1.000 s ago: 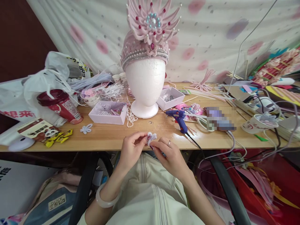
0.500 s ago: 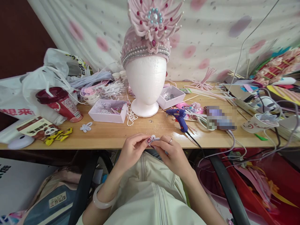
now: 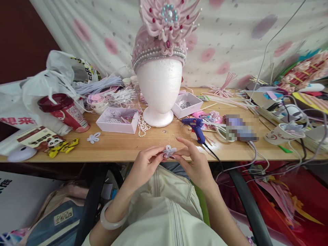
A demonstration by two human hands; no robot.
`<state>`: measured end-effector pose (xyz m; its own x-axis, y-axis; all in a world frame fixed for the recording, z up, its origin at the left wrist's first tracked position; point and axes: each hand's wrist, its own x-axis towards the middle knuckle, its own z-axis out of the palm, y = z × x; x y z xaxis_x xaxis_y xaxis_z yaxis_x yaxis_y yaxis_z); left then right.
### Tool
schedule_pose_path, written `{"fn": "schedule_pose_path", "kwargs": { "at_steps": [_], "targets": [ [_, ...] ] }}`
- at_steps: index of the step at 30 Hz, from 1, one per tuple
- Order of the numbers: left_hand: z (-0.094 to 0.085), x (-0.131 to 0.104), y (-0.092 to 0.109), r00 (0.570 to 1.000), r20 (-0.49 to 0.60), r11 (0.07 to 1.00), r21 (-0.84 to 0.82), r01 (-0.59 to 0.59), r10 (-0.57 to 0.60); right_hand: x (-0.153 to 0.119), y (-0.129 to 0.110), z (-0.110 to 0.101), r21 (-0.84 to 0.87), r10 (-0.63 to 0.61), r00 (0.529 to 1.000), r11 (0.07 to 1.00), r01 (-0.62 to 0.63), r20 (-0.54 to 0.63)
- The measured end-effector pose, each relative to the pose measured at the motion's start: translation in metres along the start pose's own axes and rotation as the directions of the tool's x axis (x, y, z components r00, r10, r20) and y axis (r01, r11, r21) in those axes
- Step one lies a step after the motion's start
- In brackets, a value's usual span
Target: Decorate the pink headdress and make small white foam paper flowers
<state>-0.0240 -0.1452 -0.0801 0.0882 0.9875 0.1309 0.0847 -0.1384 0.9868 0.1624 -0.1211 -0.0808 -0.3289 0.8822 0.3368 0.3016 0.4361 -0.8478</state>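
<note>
Between my hands, at the table's front edge, is a small pale lilac looped flower (image 3: 169, 150) that looks made of pipe cleaner. My left hand (image 3: 148, 164) pinches its left side between thumb and fingers. On its right side, the thumb and a finger of my right hand (image 3: 193, 162) close on it, while the index finger points up and away. A similar looped flower (image 3: 94, 137) lies on the table to the left. Beyond my right hand rests a blue glue gun (image 3: 196, 128) with its black cord trailing off the table.
A white foam head (image 3: 160, 92) wears a pink beaded headdress (image 3: 160, 44) at the back. Bead boxes (image 3: 118, 128) (image 3: 187, 108) flank it. A red cup (image 3: 68, 114) and yellow wrapped sweets (image 3: 63, 148) are left; a paper cup (image 3: 283, 135) and cables are right.
My right index finger has lifted off the flower and stretched upward. More of the flower's loops now show between my hands.
</note>
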Motion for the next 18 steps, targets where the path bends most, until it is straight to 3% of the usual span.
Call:
{"fn": "schedule_pose_path", "kwargs": {
  "at_steps": [5, 10, 14, 18],
  "targets": [
    [0.005, -0.002, 0.000, 0.998, 0.014, 0.998, 0.015, -0.058, 0.058, 0.000, 0.004, 0.007, 0.075, 0.068, 0.997, 0.995, -0.067, -0.024],
    [0.009, -0.001, -0.006, 0.994, -0.074, 0.986, -0.155, 0.068, -0.080, 0.000, 0.008, 0.012, 0.254, 0.099, 0.995, 0.962, -0.103, 0.028],
    [0.009, 0.001, -0.006, 0.974, -0.122, 0.950, -0.273, 0.151, -0.190, 0.002, 0.008, 0.012, 0.498, 0.168, 0.977, 0.841, -0.212, 0.133],
    [0.011, 0.000, -0.003, 0.962, -0.141, 0.933, -0.309, 0.182, -0.234, 0.004, 0.008, 0.018, 0.609, 0.294, 0.935, 0.711, -0.353, 0.199]
  ]
}}
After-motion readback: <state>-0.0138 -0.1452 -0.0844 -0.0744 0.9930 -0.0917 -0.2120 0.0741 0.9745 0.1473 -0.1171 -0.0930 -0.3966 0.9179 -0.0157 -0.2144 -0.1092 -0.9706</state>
